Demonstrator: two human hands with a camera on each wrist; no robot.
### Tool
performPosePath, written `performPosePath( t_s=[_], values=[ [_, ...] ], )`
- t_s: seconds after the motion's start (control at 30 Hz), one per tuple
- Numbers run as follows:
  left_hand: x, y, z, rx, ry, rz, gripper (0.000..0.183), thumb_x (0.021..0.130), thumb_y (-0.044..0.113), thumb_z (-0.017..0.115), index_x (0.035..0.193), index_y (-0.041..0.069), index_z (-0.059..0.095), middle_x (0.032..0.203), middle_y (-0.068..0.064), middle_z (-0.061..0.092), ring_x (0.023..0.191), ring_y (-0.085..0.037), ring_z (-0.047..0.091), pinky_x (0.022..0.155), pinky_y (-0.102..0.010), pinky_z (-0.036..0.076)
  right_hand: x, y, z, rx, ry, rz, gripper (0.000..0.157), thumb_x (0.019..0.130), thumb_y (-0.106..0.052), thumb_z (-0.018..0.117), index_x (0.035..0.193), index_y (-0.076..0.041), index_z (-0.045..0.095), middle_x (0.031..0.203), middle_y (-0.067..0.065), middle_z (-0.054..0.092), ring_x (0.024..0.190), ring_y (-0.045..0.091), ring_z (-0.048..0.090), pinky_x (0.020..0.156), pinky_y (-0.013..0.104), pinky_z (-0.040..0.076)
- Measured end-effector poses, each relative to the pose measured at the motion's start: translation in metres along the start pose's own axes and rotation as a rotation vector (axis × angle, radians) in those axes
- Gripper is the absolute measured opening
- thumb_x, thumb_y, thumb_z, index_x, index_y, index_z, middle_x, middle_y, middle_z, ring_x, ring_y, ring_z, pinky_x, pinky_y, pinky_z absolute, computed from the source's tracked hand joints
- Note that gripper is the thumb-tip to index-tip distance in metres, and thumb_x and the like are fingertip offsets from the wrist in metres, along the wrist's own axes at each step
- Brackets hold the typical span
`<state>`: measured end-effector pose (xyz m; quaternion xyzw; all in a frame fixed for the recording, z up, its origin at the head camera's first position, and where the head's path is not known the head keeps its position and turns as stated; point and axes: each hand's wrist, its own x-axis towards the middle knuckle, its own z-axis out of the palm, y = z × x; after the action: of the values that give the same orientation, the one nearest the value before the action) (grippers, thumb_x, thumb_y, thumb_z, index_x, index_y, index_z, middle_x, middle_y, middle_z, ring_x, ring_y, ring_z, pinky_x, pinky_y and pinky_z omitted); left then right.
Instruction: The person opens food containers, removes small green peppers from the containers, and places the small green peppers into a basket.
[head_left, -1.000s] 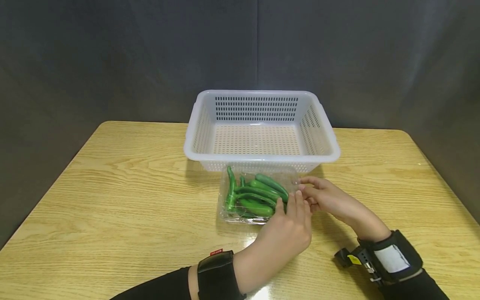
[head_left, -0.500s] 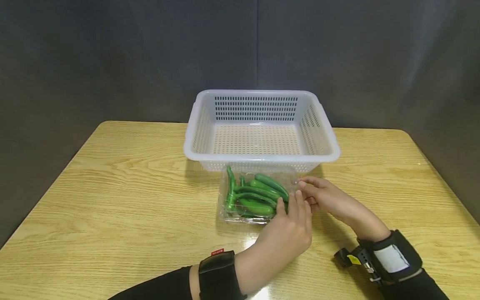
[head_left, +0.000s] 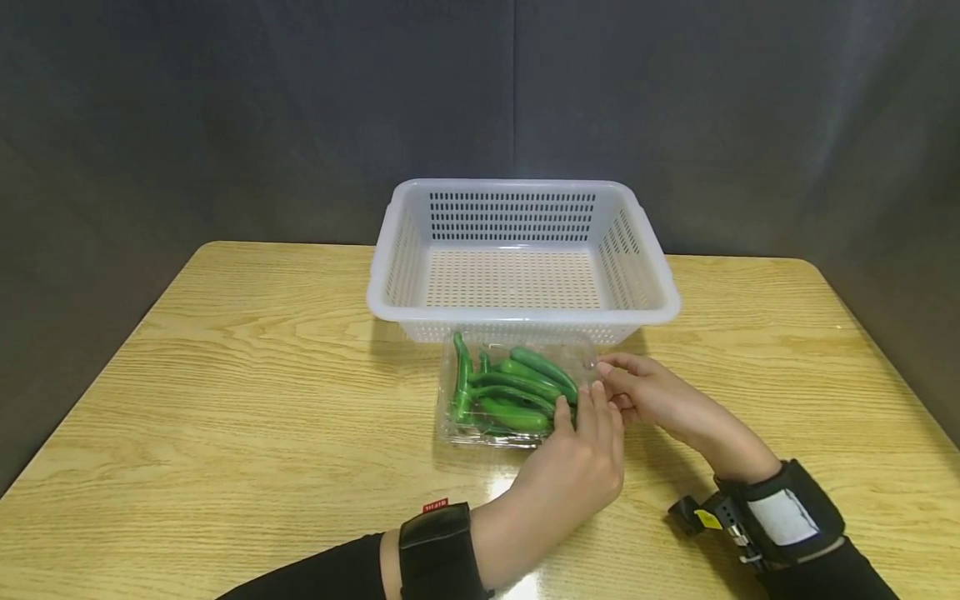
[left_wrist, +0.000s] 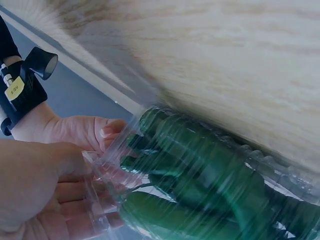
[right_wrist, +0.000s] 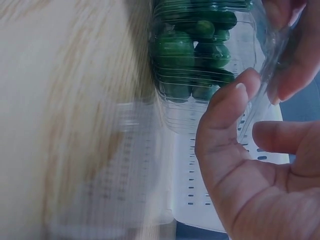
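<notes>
A clear plastic clamshell box (head_left: 573,354) lies on the table in front of the basket. Inside it are several long, smooth green vegetables (head_left: 521,415), some curved, like peppers or small cucumbers. My left hand (head_left: 577,458) reaches over the box's near right corner. Its fingers lie on the lid, and in the left wrist view its thumb (left_wrist: 75,157) pinches the plastic edge. At the right side, my right hand (head_left: 660,400) holds the box's rim between thumb and finger, with its other fingers partly hidden. The lid appears closed, though the edge between the hands is partly covered.
A white perforated plastic basket (head_left: 652,300) stands just behind the box, with nothing in it. Both rest on a light wooden table (head_left: 247,400). Dark grey fabric (head_left: 300,117) hangs behind and at both sides.
Almost nothing differs. Both hands keep their places at the box's right side, and the box and basket stay put.
</notes>
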<state>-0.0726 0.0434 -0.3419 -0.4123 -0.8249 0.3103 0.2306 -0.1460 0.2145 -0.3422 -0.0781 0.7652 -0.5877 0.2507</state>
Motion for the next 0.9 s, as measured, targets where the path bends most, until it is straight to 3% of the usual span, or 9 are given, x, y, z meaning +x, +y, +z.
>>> performPosePath(
  t_s=[0.5,0.9],
  values=[
    [0.0007,0.0004,0.0045,-0.028,0.037,-0.041,0.038,0.104,0.020,0.048,0.137,0.005,0.059,0.134,-0.016,0.061,0.118,-0.022,0.062,0.091,-0.030,0.055,0.0014,-0.0002,-0.0002,0.019,-0.007,0.004,0.041,0.108,-0.015,0.035,0.131,0.019,0.042,0.091,0.001,0.066,0.082,0.009,0.065,0.072,0.026,0.057],
    [-0.0007,-0.0040,0.0019,-0.086,0.006,-0.090,0.045,0.106,0.029,0.044,0.144,0.007,0.051,0.144,-0.014,0.052,0.129,-0.023,0.053,0.104,-0.039,0.048,-0.0012,0.0022,-0.0034,0.031,-0.013,-0.020,0.039,0.107,-0.007,0.030,0.135,0.020,0.037,0.095,0.000,0.065,0.078,0.008,0.063,0.065,0.025,0.055]
  ],
)
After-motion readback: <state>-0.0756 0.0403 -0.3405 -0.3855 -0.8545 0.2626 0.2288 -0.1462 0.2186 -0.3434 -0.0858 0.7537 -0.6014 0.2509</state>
